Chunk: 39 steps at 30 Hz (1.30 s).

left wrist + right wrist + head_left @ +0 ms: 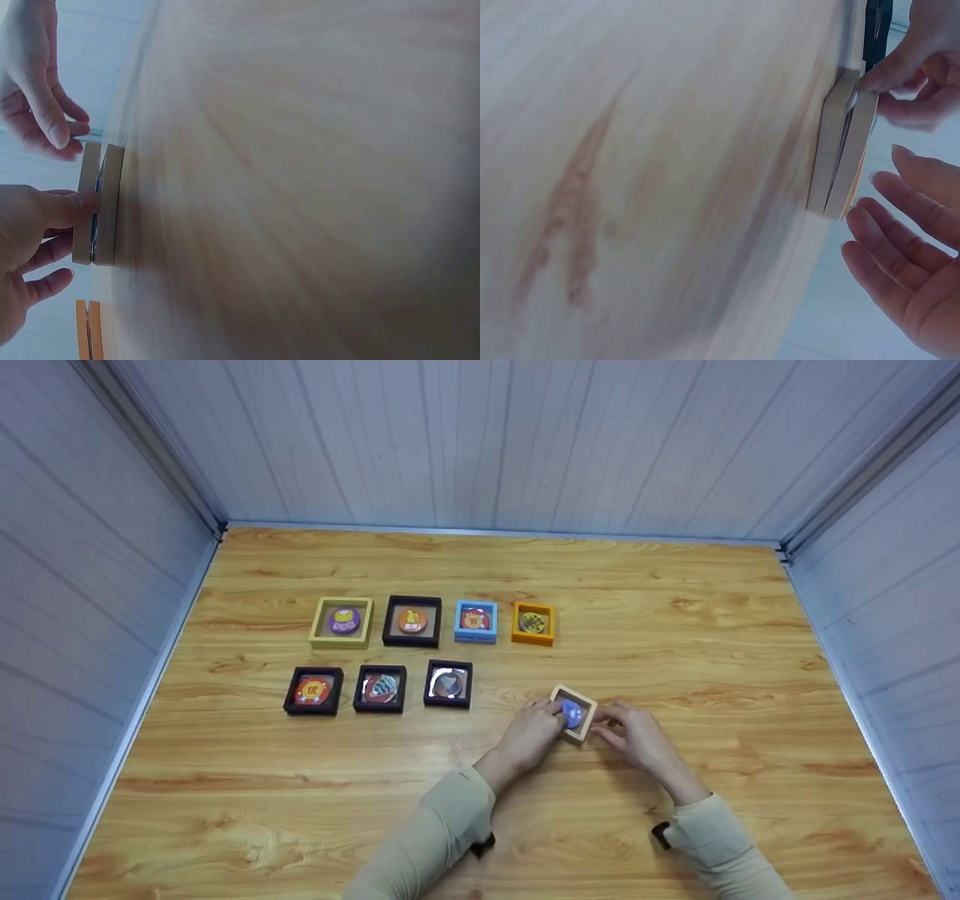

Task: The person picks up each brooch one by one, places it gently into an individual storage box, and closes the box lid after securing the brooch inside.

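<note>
A beige square display frame (589, 726), with a round blue-purple badge (573, 712) in its middle, sits tilted on the table toward the right. My left hand (527, 733) grips its left side, the thumb at the seam in the left wrist view. Two halves make up the frame (831, 154), with a narrow gap between them in the right wrist view. My right hand (643, 744) is beside the frame's right edge, fingers loosely bent. In the right wrist view its fingertips are close to the frame; whether they touch it I cannot tell.
Behind stand a yellow frame (341, 644), a black frame (411, 642), a light blue frame (475, 637) and an orange frame (533, 640), each holding a badge. Several smaller black frames (379, 708) form a nearer row. Pale panel walls (465, 450) enclose the wooden table (247, 810).
</note>
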Each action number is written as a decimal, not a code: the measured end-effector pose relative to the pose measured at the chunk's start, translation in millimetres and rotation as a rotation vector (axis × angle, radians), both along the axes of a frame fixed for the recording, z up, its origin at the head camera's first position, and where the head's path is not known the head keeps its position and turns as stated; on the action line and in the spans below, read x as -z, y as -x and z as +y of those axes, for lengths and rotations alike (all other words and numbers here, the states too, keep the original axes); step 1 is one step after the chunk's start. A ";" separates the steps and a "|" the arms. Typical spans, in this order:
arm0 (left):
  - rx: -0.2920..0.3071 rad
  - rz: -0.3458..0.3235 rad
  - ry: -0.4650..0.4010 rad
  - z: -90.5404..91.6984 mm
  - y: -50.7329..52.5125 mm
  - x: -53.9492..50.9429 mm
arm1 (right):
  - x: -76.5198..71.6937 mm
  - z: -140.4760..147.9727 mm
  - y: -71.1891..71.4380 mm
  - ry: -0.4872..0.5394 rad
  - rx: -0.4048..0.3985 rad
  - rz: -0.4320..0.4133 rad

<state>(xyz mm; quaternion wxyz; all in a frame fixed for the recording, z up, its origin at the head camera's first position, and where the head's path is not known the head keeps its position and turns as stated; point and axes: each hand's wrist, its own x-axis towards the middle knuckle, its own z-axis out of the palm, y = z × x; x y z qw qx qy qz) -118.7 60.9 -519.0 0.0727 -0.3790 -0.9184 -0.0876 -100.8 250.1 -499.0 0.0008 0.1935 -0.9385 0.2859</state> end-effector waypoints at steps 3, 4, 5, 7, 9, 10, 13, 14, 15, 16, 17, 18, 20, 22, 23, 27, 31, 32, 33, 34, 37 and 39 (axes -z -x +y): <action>-0.019 -0.005 0.004 -6.9 -0.4 -0.3 | 1.9 1.6 -0.9 -0.002 0.016 0.009; -0.026 -0.008 0.000 -9.4 -0.5 -0.4 | 2.4 2.2 -1.3 -0.005 0.021 0.015; -0.032 -0.010 -0.004 -11.9 -0.4 -0.6 | 2.9 2.8 -1.6 -0.002 0.027 0.018; -0.043 -0.012 -0.018 -16.8 -0.3 -1.0 | 3.6 4.0 -2.7 0.002 0.035 0.021; -0.053 -0.011 -0.035 -21.4 0.4 -1.4 | 3.6 5.2 -3.6 0.008 0.041 0.015; -0.058 -0.005 -0.040 -23.6 1.0 -1.4 | 3.6 5.8 -4.1 0.009 0.045 0.007; -0.075 0.002 -0.051 -29.5 3.2 -0.8 | 2.9 7.4 -5.1 0.006 0.057 -0.022; -0.082 0.003 -0.054 -31.1 4.1 -0.5 | 2.3 7.8 -5.4 0.003 0.064 -0.034; -0.088 0.002 -0.056 -32.8 5.0 -0.3 | 2.1 8.3 -5.6 0.001 0.070 -0.041; -0.097 0.001 -0.059 -34.4 5.8 0.0 | 1.8 8.7 -5.8 -0.002 0.075 -0.045; -0.106 -0.001 -0.062 -36.0 6.6 0.2 | 1.8 9.2 -6.1 -0.005 0.080 -0.046; -0.115 -0.005 -0.064 -37.5 7.2 0.3 | 1.6 9.8 -6.4 -0.009 0.086 -0.045; -0.137 -0.005 -0.072 -40.4 8.5 0.8 | 1.5 10.4 -6.5 -0.013 0.094 -0.039; -0.160 -0.006 -0.086 -43.2 9.8 1.4 | 2.0 11.2 -6.4 -0.015 0.100 -0.029; -0.170 -0.002 -0.093 -44.3 10.6 1.8 | 2.2 11.5 -6.4 -0.015 0.102 -0.024; -0.202 0.023 -0.116 -46.9 14.6 3.4 | 3.8 12.8 -5.6 -0.009 0.102 0.005; -0.226 0.047 -0.120 -46.4 19.1 4.7 | 5.4 14.3 -4.5 -0.009 0.100 0.046; -0.230 0.050 -0.115 -46.2 19.9 5.0 | 5.6 14.7 -4.4 -0.012 0.100 0.056; -0.233 0.051 -0.116 -45.9 20.5 5.3 | 5.7 15.1 -4.2 -0.016 0.101 0.065; -0.235 0.052 -0.119 -46.0 20.7 5.3 | 5.9 15.7 -4.0 -0.019 0.103 0.073; -0.235 0.043 -0.151 -47.8 19.2 4.7 | 5.8 16.8 -2.9 -0.028 0.099 0.101; -0.232 0.029 -0.193 -50.2 17.1 3.7 | 5.9 17.7 -2.1 -0.041 0.096 0.128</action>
